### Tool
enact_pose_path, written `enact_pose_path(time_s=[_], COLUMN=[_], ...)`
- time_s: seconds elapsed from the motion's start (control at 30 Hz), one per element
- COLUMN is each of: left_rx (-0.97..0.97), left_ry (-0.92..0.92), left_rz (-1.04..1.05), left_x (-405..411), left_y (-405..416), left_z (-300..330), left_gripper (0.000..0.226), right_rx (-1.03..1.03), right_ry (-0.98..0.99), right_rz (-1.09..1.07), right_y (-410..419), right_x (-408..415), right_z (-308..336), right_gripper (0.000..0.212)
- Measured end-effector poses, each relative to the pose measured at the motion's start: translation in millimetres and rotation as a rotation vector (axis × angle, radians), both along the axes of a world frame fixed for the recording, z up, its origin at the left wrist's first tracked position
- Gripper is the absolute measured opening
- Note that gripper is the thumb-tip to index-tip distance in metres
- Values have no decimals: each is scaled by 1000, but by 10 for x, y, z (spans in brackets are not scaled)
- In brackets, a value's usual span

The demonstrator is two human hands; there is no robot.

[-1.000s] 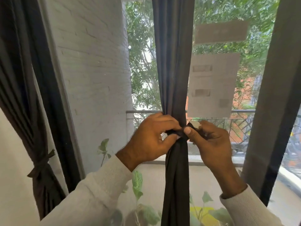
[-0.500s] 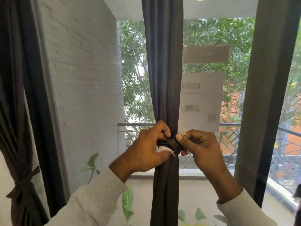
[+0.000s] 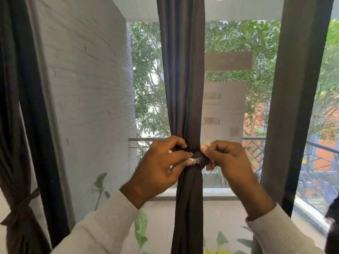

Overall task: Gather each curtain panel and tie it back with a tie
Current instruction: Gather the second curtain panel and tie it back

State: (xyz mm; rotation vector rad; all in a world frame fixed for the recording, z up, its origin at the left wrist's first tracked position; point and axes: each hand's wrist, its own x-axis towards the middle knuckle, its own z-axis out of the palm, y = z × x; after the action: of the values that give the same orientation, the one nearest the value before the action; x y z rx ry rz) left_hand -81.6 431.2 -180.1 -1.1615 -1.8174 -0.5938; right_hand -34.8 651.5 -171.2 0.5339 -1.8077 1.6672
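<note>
A dark grey curtain panel (image 3: pixel 181 79) hangs in the middle of the window, gathered into a narrow bundle. A dark tie (image 3: pixel 199 159) with a frayed white end wraps the bundle at hand height. My left hand (image 3: pixel 161 165) pinches the tie from the left, fingers curled on it. From the right, my right hand (image 3: pixel 225 158) pinches the same tie beside the knot. At the far left hangs another dark curtain panel (image 3: pixel 12 125), bound low by its own tie (image 3: pixel 22 206).
A white brick wall (image 3: pixel 88 88) stands left of the window. A dark window frame post (image 3: pixel 297 107) rises at the right. Papers (image 3: pixel 223 110) stick to the glass. A sheer patterned curtain covers the lower window; a balcony railing and trees lie outside.
The view has tilted upward, so hands and tie sit lower in frame. Both hands stay on the tie; the wrap looks tighter and the frayed white end now shows.
</note>
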Motion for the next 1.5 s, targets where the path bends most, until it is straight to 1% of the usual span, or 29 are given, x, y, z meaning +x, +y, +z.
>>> enact_pose_path(time_s=[0.1,0.13,0.2,0.3,0.37,0.47,0.5,0.57,0.63,0.7,0.87,0.97,1.07,1.23,1.37,1.5], left_rx=[-106,-129,-144,-157,-178,-192,-183,-152,-140,-155,-189,-217,-233,-287,-338,-374], left_ry=[371,452,529,578,595,541,515,464,446,461,514,539,544,550,584,623], left_rz=[137,152,162,187,161,139,135,122,112,112,122,129,125,129,135,115], left_x=[41,75,118,111,90,110,106,91,79,92,74,59,54,46,35,44], left_y=[-59,-69,-89,-124,-148,-136,-126,-112,-99,-86,-88,-57,-53,-97,-163,-213], left_z=[-66,-99,-181,-319,-368,-351,-330,-290,-276,-284,-229,-195,-173,-181,-137,-85], left_gripper=[23,26,22,14,15,14,14,15,17,20,21,19,16,16,17,15], right_rx=[9,25,67,136,203,281,275,239,266,283,190,179,174,277,483,662], right_ry=[-52,-64,-70,-73,-82,-66,-60,-50,-39,-66,-165,-196,-230,-332,-244,-141], right_rz=[22,27,36,61,74,76,87,119,121,137,184,189,209,264,176,150], right_y=[12,16,27,60,65,16,3,-2,22,48,87,93,98,144,102,-15], right_x=[-20,-22,-14,18,36,38,28,2,-20,-39,-59,-95,-118,-122,-95,-8], right_z=[-28,-37,-47,-25,12,70,86,108,131,142,158,156,171,275,434,608], right_gripper=[28,27,24,15,10,6,4,12,17,17,13,23,23,10,6,5])
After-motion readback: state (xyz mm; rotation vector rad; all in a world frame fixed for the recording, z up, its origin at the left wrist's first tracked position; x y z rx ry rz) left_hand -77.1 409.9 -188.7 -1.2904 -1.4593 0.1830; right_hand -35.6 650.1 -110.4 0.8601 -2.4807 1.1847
